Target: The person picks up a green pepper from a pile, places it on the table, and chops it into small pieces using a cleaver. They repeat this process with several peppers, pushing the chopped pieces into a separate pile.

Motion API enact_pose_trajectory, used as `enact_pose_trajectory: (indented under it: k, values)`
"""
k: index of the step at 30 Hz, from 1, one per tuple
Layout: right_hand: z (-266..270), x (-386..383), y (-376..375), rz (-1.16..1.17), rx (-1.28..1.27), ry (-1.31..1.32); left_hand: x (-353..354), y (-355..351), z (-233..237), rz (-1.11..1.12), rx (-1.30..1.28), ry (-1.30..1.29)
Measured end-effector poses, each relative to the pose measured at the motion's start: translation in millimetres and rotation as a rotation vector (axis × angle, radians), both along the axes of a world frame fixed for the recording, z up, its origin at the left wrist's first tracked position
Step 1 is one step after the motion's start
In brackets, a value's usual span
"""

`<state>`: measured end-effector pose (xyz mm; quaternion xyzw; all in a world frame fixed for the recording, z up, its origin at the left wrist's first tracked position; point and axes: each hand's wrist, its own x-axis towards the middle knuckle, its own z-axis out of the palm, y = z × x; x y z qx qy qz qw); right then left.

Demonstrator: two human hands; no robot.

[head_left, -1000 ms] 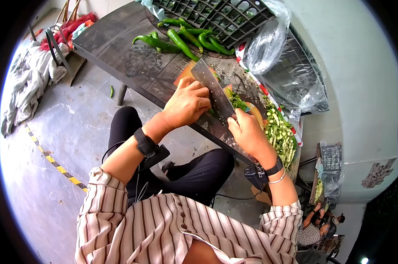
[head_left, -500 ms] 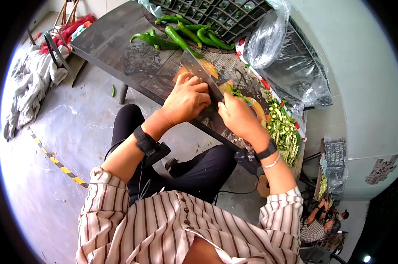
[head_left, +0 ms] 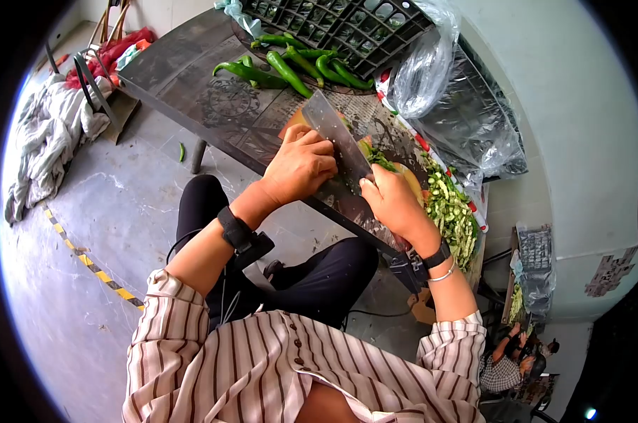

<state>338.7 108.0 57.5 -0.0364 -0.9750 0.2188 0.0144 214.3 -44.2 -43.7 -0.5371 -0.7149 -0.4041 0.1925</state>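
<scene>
My right hand [head_left: 395, 202] grips the handle of a kitchen knife [head_left: 333, 127], whose broad blade points away from me and to the left. Just left of the blade, my left hand [head_left: 301, 163] is closed with curled fingers low over the table; whatever is under them is hidden. Chopped green bits [head_left: 382, 159] lie to the right of the blade, near my right hand. A larger heap of chopped green peppers [head_left: 451, 215] lies farther right. Several whole long green peppers [head_left: 290, 69] rest beyond the knife tip.
A black plastic crate [head_left: 343, 28] stands at the table's far side, beside a crate covered with clear plastic [head_left: 467, 113]. The dark table [head_left: 185, 77] extends left. One green pepper [head_left: 182, 151] lies on the floor. Other people [head_left: 512, 363] are at the lower right.
The knife blade has lifted and turned so its flat side shows more. My right hand has shifted slightly right and down; my left hand stays nearly in place.
</scene>
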Motion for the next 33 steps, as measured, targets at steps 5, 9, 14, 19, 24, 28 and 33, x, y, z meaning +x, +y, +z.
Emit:
enact_pose_trajectory:
  k: [5,9,14,19,24,28,33]
  values:
    - [0,-2,-2,0.014,0.032,-0.028,1,-2,1,-0.025,0.046,-0.009]
    - [3,-5,1,0.072,0.084,-0.031,1,-9,1,0.048,0.019,-0.015]
    - [8,-10,0,0.02,0.037,-0.143,3,-20,-4,0.139,0.098,-0.065]
    - [6,-14,3,0.091,0.077,-0.107,2,-21,-5,0.156,0.118,-0.105]
    - [-6,-26,-8,0.034,0.038,0.006,-1,-19,-4,0.139,0.039,-0.126]
    - [-15,-35,-4,-0.039,-0.084,0.041,1,-18,-6,0.16,0.061,-0.118]
    - [-1,-16,1,-0.042,-0.035,0.049,1,-19,-8,0.173,0.073,-0.131]
